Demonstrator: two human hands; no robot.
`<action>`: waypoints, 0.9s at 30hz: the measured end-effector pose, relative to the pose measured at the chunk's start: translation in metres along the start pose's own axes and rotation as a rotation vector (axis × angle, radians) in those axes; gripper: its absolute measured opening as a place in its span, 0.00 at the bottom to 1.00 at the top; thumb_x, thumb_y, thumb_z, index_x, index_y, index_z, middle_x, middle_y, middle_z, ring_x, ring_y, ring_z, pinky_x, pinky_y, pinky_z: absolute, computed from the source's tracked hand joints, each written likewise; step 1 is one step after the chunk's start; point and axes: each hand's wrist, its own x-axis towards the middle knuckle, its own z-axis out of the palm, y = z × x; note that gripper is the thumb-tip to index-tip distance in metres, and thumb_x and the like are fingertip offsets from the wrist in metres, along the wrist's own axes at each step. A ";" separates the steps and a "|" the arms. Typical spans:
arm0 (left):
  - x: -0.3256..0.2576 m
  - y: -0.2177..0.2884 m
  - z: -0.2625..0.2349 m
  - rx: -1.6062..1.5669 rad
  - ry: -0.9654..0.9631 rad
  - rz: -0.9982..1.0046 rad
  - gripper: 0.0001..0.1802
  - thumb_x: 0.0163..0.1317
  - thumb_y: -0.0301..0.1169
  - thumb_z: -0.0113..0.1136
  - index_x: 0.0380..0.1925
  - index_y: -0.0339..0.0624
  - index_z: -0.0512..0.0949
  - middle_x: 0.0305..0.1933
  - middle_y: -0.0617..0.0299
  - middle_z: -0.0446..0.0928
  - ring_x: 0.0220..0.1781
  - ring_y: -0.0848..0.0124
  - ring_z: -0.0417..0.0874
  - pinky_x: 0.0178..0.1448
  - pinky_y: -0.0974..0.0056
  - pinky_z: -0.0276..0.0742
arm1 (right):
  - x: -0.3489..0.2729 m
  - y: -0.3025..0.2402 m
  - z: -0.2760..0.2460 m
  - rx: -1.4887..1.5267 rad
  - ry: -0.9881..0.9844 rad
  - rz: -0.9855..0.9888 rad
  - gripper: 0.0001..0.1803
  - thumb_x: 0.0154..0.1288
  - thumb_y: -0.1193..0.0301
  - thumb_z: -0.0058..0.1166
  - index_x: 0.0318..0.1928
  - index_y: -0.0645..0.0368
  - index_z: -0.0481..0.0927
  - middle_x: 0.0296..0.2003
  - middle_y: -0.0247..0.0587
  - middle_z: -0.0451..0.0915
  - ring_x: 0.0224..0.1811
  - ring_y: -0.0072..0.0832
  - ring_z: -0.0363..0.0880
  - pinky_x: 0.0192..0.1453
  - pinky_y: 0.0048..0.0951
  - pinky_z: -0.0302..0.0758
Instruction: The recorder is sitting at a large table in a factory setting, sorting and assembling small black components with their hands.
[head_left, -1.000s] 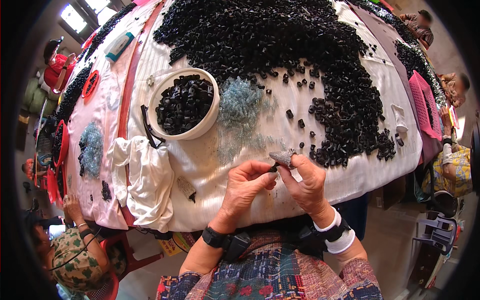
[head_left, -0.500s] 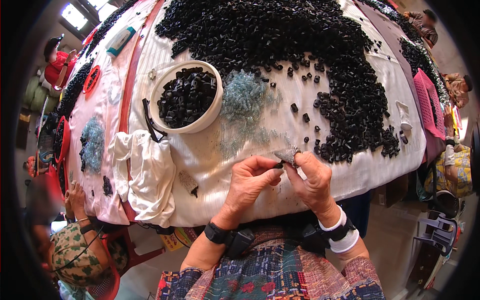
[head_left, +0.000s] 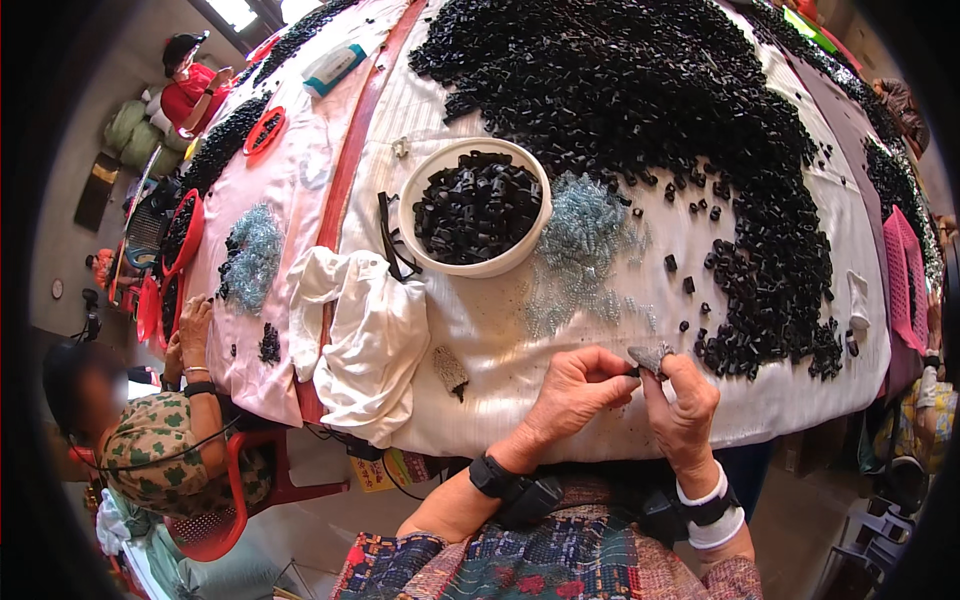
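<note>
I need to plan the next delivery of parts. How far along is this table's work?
Done, it seems: a white bowl heaped with black parts. In hand: the left hand and right hand meet on one small piece at the table edge. Left: a big black pile and a heap of clear springs.

Looks like a small piecework workshop, hand-assembly type of place. There's a long cloth-covered table (head_left: 600, 420) heaped with tiny black plastic parts (head_left: 640, 90), a white bowl (head_left: 476, 206) full of them, and piles of clear springs (head_left: 585, 225). Other workers sit along the left side with red baskets (head_left: 182, 232) of parts, bare concrete floor underneath.
</note>
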 end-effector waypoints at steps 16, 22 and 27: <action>0.009 0.011 -0.001 0.057 -0.021 -0.164 0.11 0.58 0.27 0.64 0.39 0.34 0.78 0.33 0.60 0.81 0.35 0.73 0.83 0.38 0.72 0.80 | 0.009 0.004 0.001 -0.066 -0.052 0.027 0.12 0.52 0.86 0.57 0.39 0.64 0.78 0.30 0.45 0.80 0.29 0.32 0.80 0.35 0.27 0.76; 0.010 0.013 0.000 0.015 -0.023 -0.207 0.13 0.57 0.31 0.65 0.39 0.35 0.79 0.35 0.61 0.81 0.36 0.74 0.82 0.39 0.72 0.80 | 0.016 -0.005 -0.003 -0.116 -0.084 -0.038 0.11 0.51 0.87 0.55 0.37 0.66 0.76 0.27 0.49 0.77 0.29 0.40 0.78 0.33 0.32 0.74; 0.011 0.011 0.003 -0.009 -0.006 -0.248 0.12 0.57 0.31 0.65 0.38 0.35 0.79 0.35 0.62 0.80 0.35 0.75 0.82 0.38 0.72 0.80 | 0.015 -0.005 -0.005 -0.134 -0.095 -0.068 0.09 0.50 0.88 0.53 0.34 0.66 0.75 0.25 0.50 0.74 0.27 0.44 0.75 0.31 0.36 0.71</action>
